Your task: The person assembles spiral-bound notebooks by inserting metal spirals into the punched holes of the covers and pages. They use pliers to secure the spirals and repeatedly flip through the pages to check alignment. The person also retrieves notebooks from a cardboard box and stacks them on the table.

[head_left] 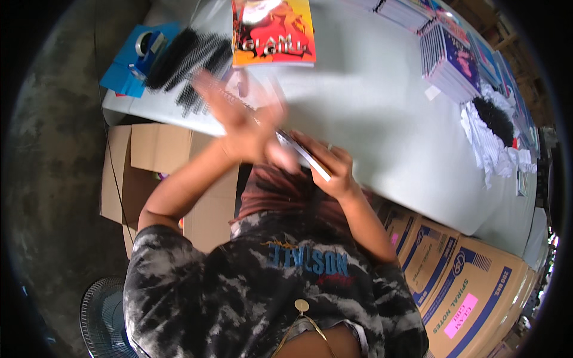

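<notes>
At the table (382, 113) — right fingers (338, 156) pinching a notebook (315, 165), blurred left fingers (212, 94) spread, silver-lettered orange booklet (273, 31) beyond.

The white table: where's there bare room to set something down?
The widest bare patch of the white table lies between the orange-and-red book, the stacked notebooks and the right hand. It's crowded at the left, with black coils and a tape dispenser, and along the right edge, with those notebooks and crumpled white material.

1 head-worn fisheye looks down at the hands (248, 128) (335, 168) nearby.
</notes>
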{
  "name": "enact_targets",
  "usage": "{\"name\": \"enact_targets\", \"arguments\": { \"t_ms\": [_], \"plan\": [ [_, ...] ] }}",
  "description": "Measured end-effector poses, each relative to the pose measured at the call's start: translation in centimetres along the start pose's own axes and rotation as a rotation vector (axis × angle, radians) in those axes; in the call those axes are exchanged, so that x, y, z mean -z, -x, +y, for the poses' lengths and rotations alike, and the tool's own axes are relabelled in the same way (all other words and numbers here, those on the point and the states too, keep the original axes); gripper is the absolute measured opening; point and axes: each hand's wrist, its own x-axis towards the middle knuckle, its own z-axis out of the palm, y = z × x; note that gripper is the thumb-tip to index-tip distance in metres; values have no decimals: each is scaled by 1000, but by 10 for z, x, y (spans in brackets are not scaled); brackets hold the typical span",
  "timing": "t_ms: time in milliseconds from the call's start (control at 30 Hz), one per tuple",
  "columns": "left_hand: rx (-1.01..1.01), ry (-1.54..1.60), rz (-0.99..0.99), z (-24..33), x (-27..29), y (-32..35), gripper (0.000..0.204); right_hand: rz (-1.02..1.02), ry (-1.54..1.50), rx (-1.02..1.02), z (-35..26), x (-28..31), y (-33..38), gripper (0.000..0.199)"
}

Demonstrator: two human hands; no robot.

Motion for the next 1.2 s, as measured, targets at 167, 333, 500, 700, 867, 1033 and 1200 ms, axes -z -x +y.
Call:
{"name": "enact_targets", "arguments": {
  "t_ms": [167,333,500,700,867,1033,1200],
  "plan": [
    [-13,76,-337,21,13,-5,88,108,9,-13,10,-2,-2,45],
    [66,162,-271,16,5,-3,86,-16,-43,28,4,-3,-9,43],
    [-290,59,-219,31,1,-4,93,91,-114,-92,6,1,-9,47],
    [44,349,-222,51,-18,-12,95,145,-155,-191,5,-1,1,42],
    [309,542,-369,81,13,-92,84,247,-194,-17,-19,15,1,62],
    [1165,970,-194,59,24,-133,33,7,429,-212,-51,100,-49,46],
    [1331,1305,-234,26,-36,-120,21,-147,21,-827,1,108,-48,24]
  ]
}}
